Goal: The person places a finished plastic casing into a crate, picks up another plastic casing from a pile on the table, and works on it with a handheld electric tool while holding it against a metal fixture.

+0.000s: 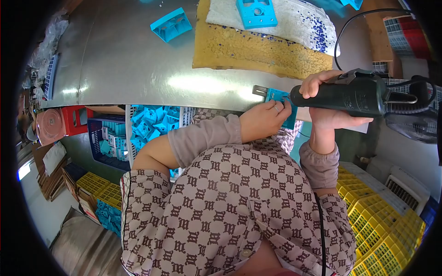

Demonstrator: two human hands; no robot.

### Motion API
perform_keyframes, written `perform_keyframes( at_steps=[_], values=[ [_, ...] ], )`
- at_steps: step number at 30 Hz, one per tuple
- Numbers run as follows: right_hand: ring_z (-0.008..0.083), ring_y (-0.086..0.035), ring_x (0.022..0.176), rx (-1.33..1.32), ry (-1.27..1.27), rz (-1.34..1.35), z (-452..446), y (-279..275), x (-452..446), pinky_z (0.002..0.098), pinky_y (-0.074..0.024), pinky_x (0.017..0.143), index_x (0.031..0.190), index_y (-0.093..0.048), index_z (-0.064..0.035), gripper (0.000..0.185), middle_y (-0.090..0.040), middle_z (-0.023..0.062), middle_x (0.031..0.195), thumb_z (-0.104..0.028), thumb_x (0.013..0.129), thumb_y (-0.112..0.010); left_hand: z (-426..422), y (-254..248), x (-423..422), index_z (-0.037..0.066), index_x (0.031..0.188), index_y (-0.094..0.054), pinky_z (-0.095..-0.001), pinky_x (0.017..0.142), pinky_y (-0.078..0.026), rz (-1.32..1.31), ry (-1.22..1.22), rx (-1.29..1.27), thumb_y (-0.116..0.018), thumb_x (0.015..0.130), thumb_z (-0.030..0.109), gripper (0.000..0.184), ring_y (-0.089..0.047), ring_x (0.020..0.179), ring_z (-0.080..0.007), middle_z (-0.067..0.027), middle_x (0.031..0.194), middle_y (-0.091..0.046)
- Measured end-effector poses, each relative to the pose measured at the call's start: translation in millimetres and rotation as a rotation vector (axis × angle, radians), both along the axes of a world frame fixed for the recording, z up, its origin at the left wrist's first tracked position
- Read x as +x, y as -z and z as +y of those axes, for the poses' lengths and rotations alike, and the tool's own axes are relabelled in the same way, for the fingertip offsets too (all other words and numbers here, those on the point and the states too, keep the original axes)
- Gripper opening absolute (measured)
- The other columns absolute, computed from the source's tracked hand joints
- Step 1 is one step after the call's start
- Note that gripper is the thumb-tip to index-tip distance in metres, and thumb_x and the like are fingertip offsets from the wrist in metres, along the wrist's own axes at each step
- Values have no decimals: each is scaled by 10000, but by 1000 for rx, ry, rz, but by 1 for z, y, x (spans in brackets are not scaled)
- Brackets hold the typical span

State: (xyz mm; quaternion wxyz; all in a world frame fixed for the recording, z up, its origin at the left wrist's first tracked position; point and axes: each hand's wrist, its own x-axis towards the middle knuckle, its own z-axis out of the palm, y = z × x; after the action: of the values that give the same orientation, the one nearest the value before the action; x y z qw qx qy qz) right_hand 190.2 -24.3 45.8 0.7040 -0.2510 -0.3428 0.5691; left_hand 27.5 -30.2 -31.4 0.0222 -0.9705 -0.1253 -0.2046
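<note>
My right hand (pixel 324 117) is wrapped round a black electric screwdriver (pixel 347 99) held sideways, its tip pointing left. At that tip is a blue plastic part (pixel 291 120) at the table's front edge, and my left hand (pixel 266 120) grips it with closed fingers. A flat, slotted metal strip (pixel 260 90) sticks out to the left of the part. My fingers and the screwdriver's nose hide much of where the tip meets the part.
A yellow mat (pixel 258 60) and white cloth (pixel 294 20) carry small dark blue screws and a blue plastic housing (pixel 257 13). Another housing (pixel 171 25) lies left on the metal table (pixel 124 55). Below it, a white crate (pixel 129 138) holds blue parts. Yellow crates (pixel 377 230) stand right.
</note>
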Motion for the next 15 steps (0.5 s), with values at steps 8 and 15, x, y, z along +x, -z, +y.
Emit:
perform_keyframes(
  at_steps=[8, 15],
  values=[
    [228, -516, 682, -68, -12, -84, 12, -2, -14, 334, -415, 627, 1151, -518, 13, 1154, -563, 157, 774, -972, 561, -402, 2, -3, -1, -59, 987, -648, -313, 816, -470, -17, -1, -66, -546, 751, 148, 330, -543, 905, -219, -118, 1079, -574],
    [237, -545, 673, 33, 8, -6, 12, 5, -7, 344, -444, 593, 1200, -458, 41, 1203, -564, 174, 850, -988, 594, -319, 5, -4, -2, -84, 978, -642, -309, 789, -457, 18, 24, 0, -543, 769, 162, 338, -540, 883, -225, -168, 1101, -559]
  ],
)
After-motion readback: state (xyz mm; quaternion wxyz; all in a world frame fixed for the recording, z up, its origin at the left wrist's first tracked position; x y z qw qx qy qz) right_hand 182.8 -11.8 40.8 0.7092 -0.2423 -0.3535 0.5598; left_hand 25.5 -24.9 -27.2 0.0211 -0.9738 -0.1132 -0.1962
